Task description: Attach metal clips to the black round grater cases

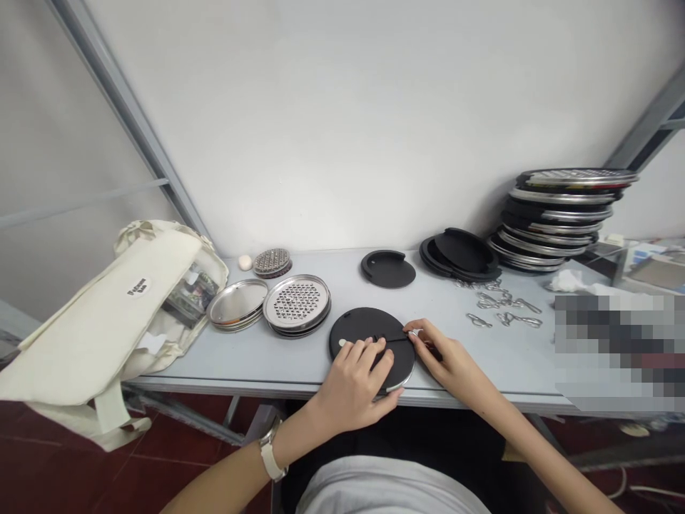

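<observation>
Black disc (364, 325) half under L hand (354, 382)

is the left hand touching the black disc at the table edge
Touching. The head view shows the left hand lying on the black disc, fingers flat on its top.

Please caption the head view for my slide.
Left hand rests on a black disc; right hand pinches a small metal piece at its edge.

Your left hand (356, 378) lies flat on the black disc (364, 325), near the table (240, 360) edge. Your right hand (447, 360) pinches a small metal clip (414, 333) at the disc's right rim. Loose clips (506, 310) to the right; grater plates (296, 303) to the left.
</observation>
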The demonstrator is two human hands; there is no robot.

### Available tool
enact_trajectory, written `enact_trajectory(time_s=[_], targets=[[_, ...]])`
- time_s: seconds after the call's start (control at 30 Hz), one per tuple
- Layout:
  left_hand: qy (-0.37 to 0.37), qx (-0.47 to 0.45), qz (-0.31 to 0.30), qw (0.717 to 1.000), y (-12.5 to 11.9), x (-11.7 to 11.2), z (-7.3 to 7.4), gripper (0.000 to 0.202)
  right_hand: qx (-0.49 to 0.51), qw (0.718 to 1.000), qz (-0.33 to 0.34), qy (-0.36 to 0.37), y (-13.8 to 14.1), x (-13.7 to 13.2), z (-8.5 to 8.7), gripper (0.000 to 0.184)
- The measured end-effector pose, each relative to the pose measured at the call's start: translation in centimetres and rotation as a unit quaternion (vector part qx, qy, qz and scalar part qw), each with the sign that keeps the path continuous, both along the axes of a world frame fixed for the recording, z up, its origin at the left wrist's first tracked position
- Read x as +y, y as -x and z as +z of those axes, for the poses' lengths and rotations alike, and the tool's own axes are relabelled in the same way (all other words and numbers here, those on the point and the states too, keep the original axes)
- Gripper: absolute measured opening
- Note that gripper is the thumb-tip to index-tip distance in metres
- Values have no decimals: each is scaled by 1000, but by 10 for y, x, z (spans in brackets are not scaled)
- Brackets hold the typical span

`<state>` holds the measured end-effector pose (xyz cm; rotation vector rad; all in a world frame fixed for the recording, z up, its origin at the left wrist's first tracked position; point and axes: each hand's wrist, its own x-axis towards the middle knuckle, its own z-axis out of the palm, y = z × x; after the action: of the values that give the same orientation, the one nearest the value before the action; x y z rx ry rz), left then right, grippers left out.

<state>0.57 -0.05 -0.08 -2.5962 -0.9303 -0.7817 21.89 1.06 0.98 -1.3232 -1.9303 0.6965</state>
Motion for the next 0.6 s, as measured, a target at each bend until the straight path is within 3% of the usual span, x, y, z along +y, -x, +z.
enact_trajectory(time_s=[0.37, 0.6], targets=[[-1, 0, 4, 1000, 0, -1, 1, 45, 23, 999, -36, -33, 0, -1, -2, 13], [1, 1, 4, 1000, 0, -1, 1, 44, 21, 997, -20, -72, 0, 2, -3, 14]])
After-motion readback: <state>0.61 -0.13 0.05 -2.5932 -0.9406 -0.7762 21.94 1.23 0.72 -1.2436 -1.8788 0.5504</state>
